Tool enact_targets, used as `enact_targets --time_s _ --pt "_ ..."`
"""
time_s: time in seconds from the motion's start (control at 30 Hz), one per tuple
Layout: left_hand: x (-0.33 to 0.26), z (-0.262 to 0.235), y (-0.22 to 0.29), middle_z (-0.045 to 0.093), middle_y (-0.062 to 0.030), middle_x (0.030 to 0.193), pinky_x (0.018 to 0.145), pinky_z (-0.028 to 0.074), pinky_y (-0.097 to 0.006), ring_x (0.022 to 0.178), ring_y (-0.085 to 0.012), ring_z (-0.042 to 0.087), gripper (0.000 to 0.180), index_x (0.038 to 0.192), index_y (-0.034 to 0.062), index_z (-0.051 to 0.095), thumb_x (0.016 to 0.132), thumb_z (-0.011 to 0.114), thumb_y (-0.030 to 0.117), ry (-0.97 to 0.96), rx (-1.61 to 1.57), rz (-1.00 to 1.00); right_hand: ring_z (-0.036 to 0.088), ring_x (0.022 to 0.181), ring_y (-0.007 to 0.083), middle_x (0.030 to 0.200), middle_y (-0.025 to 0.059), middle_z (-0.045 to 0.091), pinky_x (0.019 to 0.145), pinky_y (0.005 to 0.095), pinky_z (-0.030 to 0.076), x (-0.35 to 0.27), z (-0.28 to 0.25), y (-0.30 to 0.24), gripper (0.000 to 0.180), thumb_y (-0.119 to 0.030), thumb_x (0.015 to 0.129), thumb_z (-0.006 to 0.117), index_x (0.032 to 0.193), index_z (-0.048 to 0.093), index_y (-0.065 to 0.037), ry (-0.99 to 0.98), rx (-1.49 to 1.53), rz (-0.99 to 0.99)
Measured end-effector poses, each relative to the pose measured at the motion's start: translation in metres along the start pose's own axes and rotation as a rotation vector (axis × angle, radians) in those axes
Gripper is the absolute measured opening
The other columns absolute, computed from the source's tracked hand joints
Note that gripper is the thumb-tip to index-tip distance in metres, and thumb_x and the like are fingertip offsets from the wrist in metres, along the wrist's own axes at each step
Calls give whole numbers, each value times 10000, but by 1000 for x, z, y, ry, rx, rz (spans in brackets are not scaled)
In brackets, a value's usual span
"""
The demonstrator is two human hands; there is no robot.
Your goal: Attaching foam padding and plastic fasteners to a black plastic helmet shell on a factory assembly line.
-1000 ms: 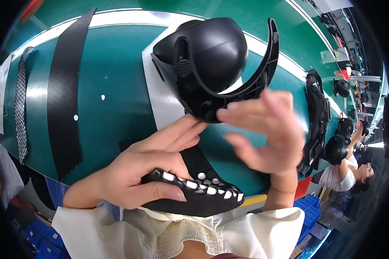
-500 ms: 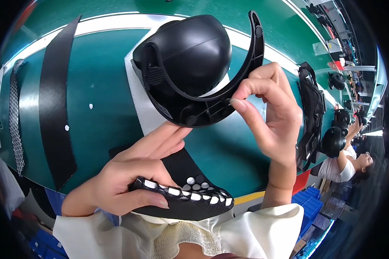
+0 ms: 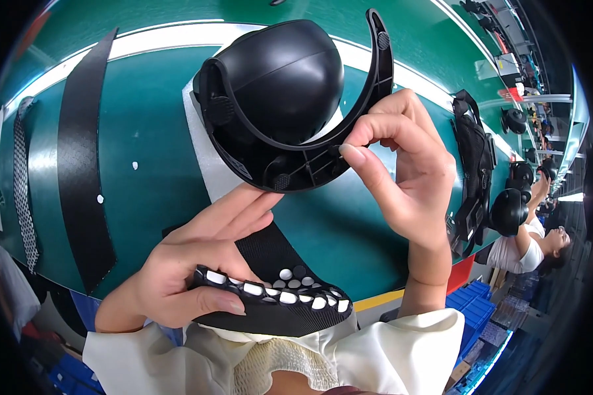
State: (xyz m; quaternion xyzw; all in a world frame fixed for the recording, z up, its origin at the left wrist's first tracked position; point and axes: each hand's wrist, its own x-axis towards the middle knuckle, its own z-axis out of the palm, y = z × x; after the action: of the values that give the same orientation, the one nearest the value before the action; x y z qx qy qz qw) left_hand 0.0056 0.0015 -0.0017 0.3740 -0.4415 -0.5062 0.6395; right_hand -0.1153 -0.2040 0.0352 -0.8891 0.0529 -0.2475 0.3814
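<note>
Since a second ago my right hand (image 3: 402, 171) has closed in from open air onto the helmet part, and the part itself has drifted left and nearer in the head view. Nearest me, my left hand (image 3: 191, 270) is wrapped around the end of a black textured strip (image 3: 277, 303), thumb underneath, fingers stretched flat along its top; the strip carries rows of small white pads (image 3: 270, 289) along its edge. Beyond it, my right hand pinches the lower rim of the black curved bracket (image 3: 310, 164), thumb and forefinger meeting on the ribbed inner face. That bracket cradles a black dome shell (image 3: 277, 79), and its arc sweeps from lower left up to a tip at upper right. So the bracket lies up and ahead of the left hand, already held by the right, with the padded strip just below it and not touching.

Farther out, on the green bench (image 3: 151, 164), a long black strip (image 3: 79, 178) and a mesh strip (image 3: 23, 191) lie at my left. What my right fingertips press on is hidden; I cannot make out a pad between them. At far right a co-worker sits, with more dark helmet parts (image 3: 474, 171), blurred by the lens.
</note>
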Motion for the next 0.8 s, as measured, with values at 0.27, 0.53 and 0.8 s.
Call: enact_targets --time_s 0.27,0.53,0.8 --pt "1 0 1 110 -345 1325 977 234 -477 1231 -459 176 166 816 -40 582 703 656 57 6 -16 7 465 646 134 700 41 507 571 227 382 2 4 0 110 42 650 624 734 582 -15 56 22 2" --pt "1 0 0 111 -333 1330 974 238 -485 1227 -465 181 142 794 -43 581 705 647 46 2 -31 -1 406 603 91 681 11 465 540 178 298 2 -2 -1 176 -36 631 695 738 560 -1 27 -103 93" --pt "-3 -3 2 146 -309 1328 976 246 -475 1224 -456 211 134 802 -47 572 703 635 19 9 17 5 480 877 230 997 104 510 743 316 404 11 -23 11 274 -319 733 626 890 655 -97 127 -665 -646"
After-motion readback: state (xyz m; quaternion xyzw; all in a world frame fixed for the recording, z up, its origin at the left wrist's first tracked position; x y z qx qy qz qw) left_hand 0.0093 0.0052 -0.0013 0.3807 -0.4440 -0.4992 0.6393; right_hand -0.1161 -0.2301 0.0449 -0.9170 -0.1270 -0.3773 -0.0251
